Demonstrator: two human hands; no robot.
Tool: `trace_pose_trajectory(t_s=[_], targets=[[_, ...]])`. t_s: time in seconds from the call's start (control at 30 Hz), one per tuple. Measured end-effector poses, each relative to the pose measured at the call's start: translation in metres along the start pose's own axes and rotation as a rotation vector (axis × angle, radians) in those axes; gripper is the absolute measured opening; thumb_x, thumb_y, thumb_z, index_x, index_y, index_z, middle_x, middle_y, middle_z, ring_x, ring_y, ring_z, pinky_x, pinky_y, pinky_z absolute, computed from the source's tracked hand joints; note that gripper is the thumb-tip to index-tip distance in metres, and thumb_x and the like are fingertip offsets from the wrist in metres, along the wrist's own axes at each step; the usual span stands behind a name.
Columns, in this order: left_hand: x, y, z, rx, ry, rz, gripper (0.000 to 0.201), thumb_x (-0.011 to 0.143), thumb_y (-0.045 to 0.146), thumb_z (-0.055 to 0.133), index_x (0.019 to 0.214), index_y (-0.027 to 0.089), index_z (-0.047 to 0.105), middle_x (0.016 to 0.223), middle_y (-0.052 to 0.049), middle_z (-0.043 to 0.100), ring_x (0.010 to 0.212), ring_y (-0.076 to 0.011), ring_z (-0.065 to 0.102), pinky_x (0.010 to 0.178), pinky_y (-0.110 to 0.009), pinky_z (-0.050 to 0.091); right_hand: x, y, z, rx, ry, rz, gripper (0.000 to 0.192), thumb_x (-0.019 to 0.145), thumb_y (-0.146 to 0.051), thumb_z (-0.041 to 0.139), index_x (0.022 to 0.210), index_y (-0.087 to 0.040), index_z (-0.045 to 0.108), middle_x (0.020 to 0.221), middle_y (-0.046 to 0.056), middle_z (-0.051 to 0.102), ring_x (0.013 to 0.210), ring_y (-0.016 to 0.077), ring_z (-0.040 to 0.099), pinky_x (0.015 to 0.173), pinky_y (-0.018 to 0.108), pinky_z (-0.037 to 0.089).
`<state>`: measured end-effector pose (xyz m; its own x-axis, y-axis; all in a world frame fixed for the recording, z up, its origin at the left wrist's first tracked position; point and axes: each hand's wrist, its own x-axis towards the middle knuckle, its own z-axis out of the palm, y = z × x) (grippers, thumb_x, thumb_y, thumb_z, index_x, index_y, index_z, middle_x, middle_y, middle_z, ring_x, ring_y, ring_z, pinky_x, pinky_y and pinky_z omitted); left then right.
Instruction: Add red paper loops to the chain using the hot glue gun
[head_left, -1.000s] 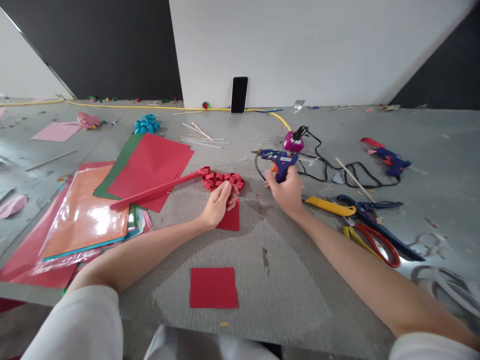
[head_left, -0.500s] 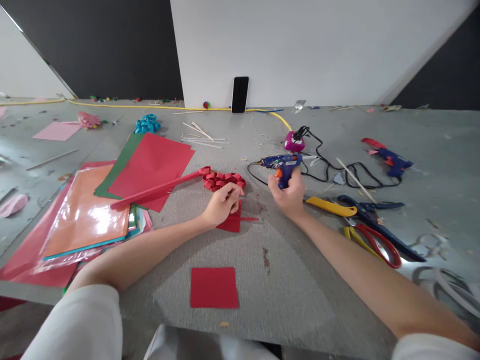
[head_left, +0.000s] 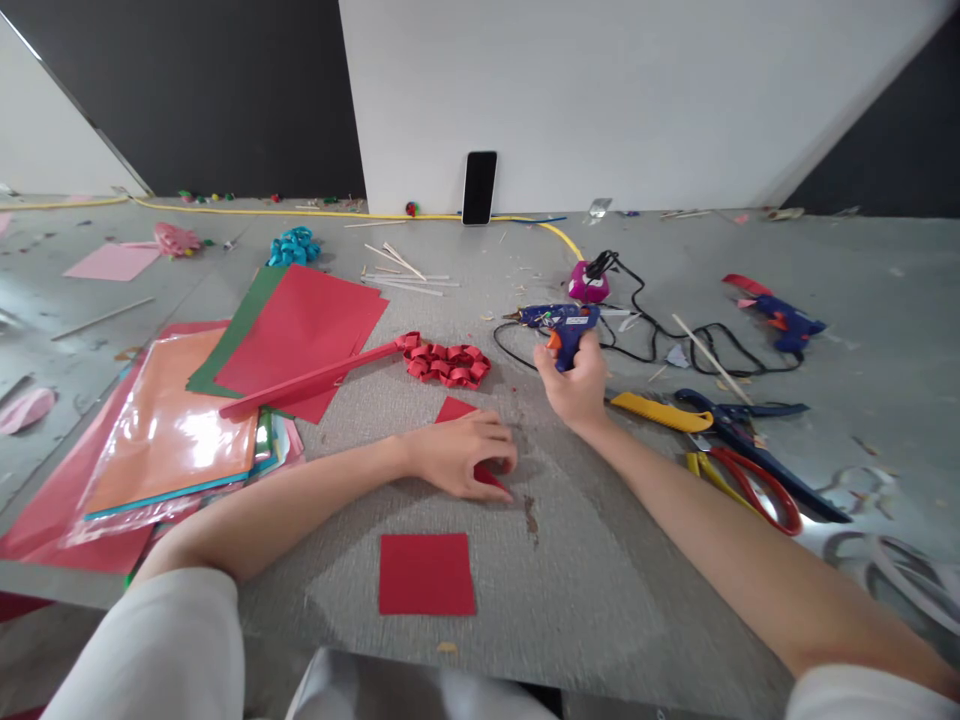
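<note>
My right hand (head_left: 576, 385) is wrapped round the handle of a blue glue gun (head_left: 571, 335) with an orange trigger; its nozzle points left. Low over the table, my left hand (head_left: 469, 455) reaches across a red paper piece (head_left: 452, 409) and hides most of it. Its fingers are curved and the thumb stands apart, with red paper showing in the gap. Just beyond lies a cluster of red paper loops (head_left: 448, 366), joined to a long red paper strip (head_left: 315, 378). Nearer to me, a red paper square (head_left: 427, 574) lies flat.
Red sheets (head_left: 300, 320) and a plastic packet of coloured paper (head_left: 180, 410) lie at left. On the right are a yellow cutter (head_left: 664, 412), dark-handled pliers (head_left: 739, 435), red-handled scissors (head_left: 757, 490) and a second glue gun (head_left: 784, 318). A phone (head_left: 480, 188) leans on the wall.
My left hand has come down and right from beside the red loops, its fingers spreading from a pinch over the red paper. The loops now show fully. The glue gun has barely shifted.
</note>
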<state>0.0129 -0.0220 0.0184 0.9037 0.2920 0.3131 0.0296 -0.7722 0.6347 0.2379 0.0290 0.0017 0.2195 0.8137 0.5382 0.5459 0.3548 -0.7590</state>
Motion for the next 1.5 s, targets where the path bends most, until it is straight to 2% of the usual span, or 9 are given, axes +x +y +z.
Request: trace_pose_trajectory(t_s=[0.13, 0.37, 0.47, 0.67, 0.77, 1.03, 1.17, 1.33, 1.5], targets=[[-0.001, -0.004, -0.002, 0.005, -0.075, 0.014, 0.034, 0.074, 0.048, 0.09, 0.085, 0.022, 0.07, 0.087, -0.008, 0.066, 0.091, -0.026, 0.054, 0.086, -0.037, 0.041, 0.0, 0.0, 0.0, -0.008, -0.01, 0.005, 0.036, 0.086, -0.054, 0.069, 0.098, -0.024, 0.052, 0.071, -0.003, 0.055, 0.06, 0.0162, 0.053, 0.061, 0.032, 0.046], [-0.001, -0.007, -0.002, -0.088, -0.05, -0.029, 0.022, 0.085, 0.038, 0.082, 0.078, 0.022, 0.068, 0.084, -0.007, 0.067, 0.089, -0.0231, 0.056, 0.09, -0.037, 0.043, 0.0, 0.0, -0.001, -0.013, 0.003, 0.002, 0.033, 0.087, -0.051, 0.069, 0.098, -0.024, 0.054, 0.071, -0.003, 0.056, 0.061, 0.0164, 0.054, 0.062, 0.033, 0.046], [-0.002, -0.005, -0.002, -0.209, 0.087, -0.123, 0.026, 0.09, 0.041, 0.077, 0.079, 0.02, 0.067, 0.08, -0.006, 0.066, 0.08, -0.0189, 0.057, 0.08, -0.032, 0.044, 0.0, 0.0, -0.001, -0.012, 0.008, -0.005, 0.033, 0.086, -0.05, 0.069, 0.098, -0.024, 0.054, 0.072, -0.003, 0.056, 0.061, 0.0157, 0.053, 0.063, 0.032, 0.045], [-0.003, -0.008, -0.002, -0.525, 0.571, -0.456, 0.042, 0.102, 0.057, 0.054, 0.087, 0.018, 0.056, 0.058, 0.005, 0.05, 0.048, -0.0085, 0.041, 0.054, -0.024, 0.033, 0.0, -0.005, -0.002, 0.015, 0.009, -0.007, 0.033, 0.084, -0.05, 0.071, 0.096, -0.025, 0.052, 0.071, -0.004, 0.054, 0.061, 0.0148, 0.051, 0.061, 0.031, 0.045], [-0.001, -0.011, -0.004, -0.641, 0.675, -0.49, 0.047, 0.098, 0.064, 0.057, 0.089, 0.018, 0.055, 0.059, 0.008, 0.04, 0.049, -0.0075, 0.034, 0.052, -0.023, 0.028, -0.001, -0.006, -0.003, 0.029, -0.006, -0.005, 0.037, 0.082, -0.052, 0.075, 0.093, -0.025, 0.052, 0.07, -0.004, 0.053, 0.058, 0.0143, 0.05, 0.059, 0.031, 0.045], [-0.001, -0.013, -0.006, -0.574, 0.653, -0.43, 0.057, 0.095, 0.073, 0.056, 0.102, 0.017, 0.063, 0.083, -0.002, 0.052, 0.074, -0.0144, 0.046, 0.07, -0.027, 0.04, -0.004, -0.005, -0.003, -0.005, 0.002, -0.013, 0.038, 0.079, -0.053, 0.077, 0.088, -0.025, 0.053, 0.065, -0.004, 0.053, 0.056, 0.0144, 0.05, 0.055, 0.03, 0.044], [-0.002, -0.017, -0.004, -0.606, 0.651, -0.392, 0.064, 0.096, 0.077, 0.047, 0.104, 0.016, 0.065, 0.082, -0.003, 0.051, 0.072, -0.015, 0.044, 0.072, -0.029, 0.041, -0.004, -0.008, -0.004, 0.002, 0.0, -0.024, 0.034, 0.08, -0.05, 0.075, 0.086, -0.026, 0.052, 0.065, -0.004, 0.054, 0.056, 0.0145, 0.05, 0.055, 0.03, 0.044], [0.001, -0.02, -0.004, -0.726, 0.615, -0.422, 0.065, 0.09, 0.08, 0.056, 0.095, 0.016, 0.061, 0.074, 0.001, 0.045, 0.065, -0.0118, 0.038, 0.062, -0.027, 0.034, -0.004, -0.012, -0.005, -0.011, -0.018, -0.041, 0.032, 0.081, -0.05, 0.072, 0.083, -0.026, 0.052, 0.064, -0.004, 0.055, 0.056, 0.0145, 0.051, 0.055, 0.03, 0.045], [0.003, -0.019, -0.005, -0.785, 0.667, -0.392, 0.059, 0.089, 0.075, 0.064, 0.098, 0.018, 0.055, 0.068, 0.005, 0.046, 0.059, -0.009, 0.039, 0.059, -0.025, 0.033, -0.004, -0.012, -0.006, -0.016, -0.044, -0.038, 0.035, 0.079, -0.052, 0.077, 0.08, -0.025, 0.055, 0.061, -0.005, 0.056, 0.055, 0.0142, 0.052, 0.058, 0.03, 0.047]])
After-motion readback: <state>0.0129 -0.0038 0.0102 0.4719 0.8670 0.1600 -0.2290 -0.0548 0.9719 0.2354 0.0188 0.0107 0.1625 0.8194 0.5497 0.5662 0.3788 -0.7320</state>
